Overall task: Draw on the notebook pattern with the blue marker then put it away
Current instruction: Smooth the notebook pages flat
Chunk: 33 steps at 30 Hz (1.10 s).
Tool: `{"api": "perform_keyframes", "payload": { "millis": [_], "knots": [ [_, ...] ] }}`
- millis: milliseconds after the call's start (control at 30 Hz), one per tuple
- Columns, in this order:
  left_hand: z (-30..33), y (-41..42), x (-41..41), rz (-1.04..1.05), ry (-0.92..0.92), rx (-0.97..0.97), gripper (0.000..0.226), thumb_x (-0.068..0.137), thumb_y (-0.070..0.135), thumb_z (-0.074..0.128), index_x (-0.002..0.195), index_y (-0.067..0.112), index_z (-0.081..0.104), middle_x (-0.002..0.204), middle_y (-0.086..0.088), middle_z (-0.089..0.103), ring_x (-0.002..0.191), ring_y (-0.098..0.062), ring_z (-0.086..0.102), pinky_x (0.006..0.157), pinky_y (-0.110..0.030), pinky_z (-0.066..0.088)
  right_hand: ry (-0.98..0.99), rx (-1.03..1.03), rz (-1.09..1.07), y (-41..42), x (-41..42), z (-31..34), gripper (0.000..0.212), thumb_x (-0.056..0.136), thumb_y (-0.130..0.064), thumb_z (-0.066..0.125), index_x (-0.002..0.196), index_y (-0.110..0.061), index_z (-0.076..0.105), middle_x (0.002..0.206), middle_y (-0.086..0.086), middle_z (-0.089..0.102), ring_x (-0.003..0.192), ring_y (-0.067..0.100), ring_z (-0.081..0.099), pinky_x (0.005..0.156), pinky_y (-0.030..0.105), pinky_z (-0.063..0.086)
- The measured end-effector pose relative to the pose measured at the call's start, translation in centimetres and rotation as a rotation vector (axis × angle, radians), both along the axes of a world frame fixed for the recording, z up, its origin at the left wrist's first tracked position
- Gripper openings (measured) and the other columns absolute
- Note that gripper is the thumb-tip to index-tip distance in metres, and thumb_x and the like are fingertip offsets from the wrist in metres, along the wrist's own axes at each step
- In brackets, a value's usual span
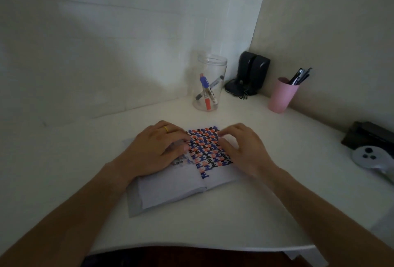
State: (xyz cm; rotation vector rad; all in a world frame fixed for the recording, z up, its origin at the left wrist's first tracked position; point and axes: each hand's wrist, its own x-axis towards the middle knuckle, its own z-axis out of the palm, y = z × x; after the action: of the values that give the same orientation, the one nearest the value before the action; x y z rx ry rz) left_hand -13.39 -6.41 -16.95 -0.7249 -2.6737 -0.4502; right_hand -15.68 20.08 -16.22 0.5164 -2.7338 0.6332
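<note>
Resting on an open notebook (183, 183) in the middle of the white tabletop (266, 213), both hands lie palm down with nothing held in them. The left hand (157, 149) lies flat on the left page, fingers loosely spread, a gold ring (166, 129) on one finger. The right hand (245, 149) sits on the right page's outer edge, fingers curled and touching the paper; whether they pinch the page edge cannot be told. Between the hands shows the pattern (207, 149), a grid of small blue, orange and black shapes that covers the upper part of the right page.

Behind the notebook, near the wall, stands a clear plastic jar (210, 70). Inside it the blue marker (205, 87) leans with its blue cap up, crossed with a black-capped marker (213, 87); an orange cap shows at the jar's bottom. Right of the jar, in the corner, stand two black speakers (253, 68). Further right of the jar is a pink cup (281, 96) holding dark pens. Far right of the notebook, at the tabletop's edge, lies a white controller (371, 158) beside a black box (371, 136).
</note>
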Motion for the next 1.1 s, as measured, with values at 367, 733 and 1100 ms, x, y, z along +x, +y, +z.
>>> {"api": "perform_keyframes", "payload": {
  "millis": [367, 733, 1100],
  "knots": [
    [-0.1, 0.5, -1.4, -0.045, -0.008, -0.149, 0.041, 0.096, 0.06, 0.036, 0.127, 0.044, 0.058, 0.13, 0.018, 0.061, 0.124, -0.007, 0.05, 0.098, -0.04, 0.049, 0.125, 0.042, -0.023, 1.2, -1.1, -3.8, 0.023, 0.097, -0.043, 0.056, 0.112, -0.03, 0.067, 0.115, -0.004, 0.065, 0.106, 0.018, 0.054, 0.088, 0.033, 0.048],
    [0.3, 0.6, -1.4, -0.056, -0.03, -0.157, 0.036, 0.098, 0.055, 0.042, 0.127, 0.044, 0.059, 0.129, 0.019, 0.061, 0.123, -0.006, 0.049, 0.098, -0.041, 0.047, 0.107, 0.036, -0.029, 1.1, -0.8, -3.5, 0.023, 0.097, -0.042, 0.056, 0.113, -0.028, 0.066, 0.114, -0.004, 0.064, 0.107, 0.019, 0.054, 0.089, 0.035, 0.049],
    [0.7, 0.9, -1.0, -0.045, -0.03, -0.166, 0.036, 0.098, 0.05, 0.044, 0.127, 0.042, 0.062, 0.13, 0.015, 0.063, 0.124, -0.009, 0.049, 0.099, -0.04, 0.046, 0.078, 0.067, -0.047, 0.5, 0.9, -0.8, 0.035, 0.101, -0.046, 0.049, 0.126, -0.026, 0.063, 0.13, -0.001, 0.062, 0.119, 0.02, 0.054, 0.098, 0.039, 0.049]
  ]
}}
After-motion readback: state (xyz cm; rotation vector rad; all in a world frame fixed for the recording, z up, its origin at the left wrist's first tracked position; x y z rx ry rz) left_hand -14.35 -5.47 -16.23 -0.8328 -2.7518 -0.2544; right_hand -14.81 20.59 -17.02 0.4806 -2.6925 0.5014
